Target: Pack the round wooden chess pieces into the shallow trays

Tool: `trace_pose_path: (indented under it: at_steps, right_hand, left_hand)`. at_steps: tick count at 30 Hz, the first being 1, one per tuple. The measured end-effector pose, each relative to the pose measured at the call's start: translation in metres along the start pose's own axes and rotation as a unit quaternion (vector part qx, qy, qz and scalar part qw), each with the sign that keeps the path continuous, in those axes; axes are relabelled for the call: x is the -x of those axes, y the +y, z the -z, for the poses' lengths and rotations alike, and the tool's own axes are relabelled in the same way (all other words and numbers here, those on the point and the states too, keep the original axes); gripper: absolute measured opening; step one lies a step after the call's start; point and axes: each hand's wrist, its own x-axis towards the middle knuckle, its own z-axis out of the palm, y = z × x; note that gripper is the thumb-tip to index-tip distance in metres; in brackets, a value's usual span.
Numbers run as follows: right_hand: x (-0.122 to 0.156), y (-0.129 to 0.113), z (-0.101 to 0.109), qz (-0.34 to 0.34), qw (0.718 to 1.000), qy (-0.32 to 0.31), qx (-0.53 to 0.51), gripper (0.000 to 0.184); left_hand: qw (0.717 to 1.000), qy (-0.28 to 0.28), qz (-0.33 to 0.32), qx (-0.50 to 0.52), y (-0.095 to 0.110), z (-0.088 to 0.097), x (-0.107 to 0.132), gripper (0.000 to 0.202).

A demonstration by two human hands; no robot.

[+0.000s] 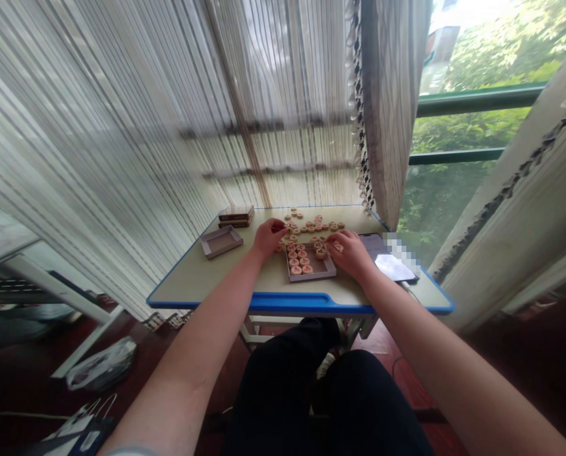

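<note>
A shallow cardboard box lies on the small table in front of me. Round wooden Chinese chess pieces with red characters fill its left part in rows, and a few more sit at its far right, one of them a piece standing higher than the rest. My left hand is beyond the box's left corner, its fingers pinched on a chess piece at the edge of the loose ones. At the box's right rim, my right hand has its fingers closed around another chess piece.
Loose chess pieces are scattered across the far side of the table. Left of my left hand lie a box lid and a stacked brown case. A phone or tablet rests at the right, beside my right wrist.
</note>
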Motion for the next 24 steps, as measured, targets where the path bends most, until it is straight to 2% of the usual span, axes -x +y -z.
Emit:
trace_pose_path:
  at_steps: [3,8,12,19,24]
  right_hand:
    - [0.002,-0.014,0.004,0.047,0.999,0.006,-0.008,0.020]
    - [0.003,-0.034,0.009,0.099,0.995,0.007,-0.015,0.030]
    - [0.001,-0.037,0.008,0.116,0.993,-0.003,-0.010,0.030]
    - [-0.004,-0.041,0.002,0.109,0.994,0.007,-0.012,0.024]
    - [-0.001,-0.042,0.007,0.099,0.994,0.014,-0.037,0.020]
  left_hand:
    - [0.990,-0.051,0.033,0.127,0.015,-0.005,0.009,0.032]
    - [0.970,-0.146,0.058,0.186,0.034,-0.010,0.021,0.034]
    - [0.962,-0.165,0.057,0.211,0.039,-0.012,0.023,0.033]
    - [0.949,-0.202,0.049,0.237,0.043,-0.013,0.028,0.031]
    - [0.946,-0.207,0.051,0.246,0.045,-0.011,0.027,0.034]
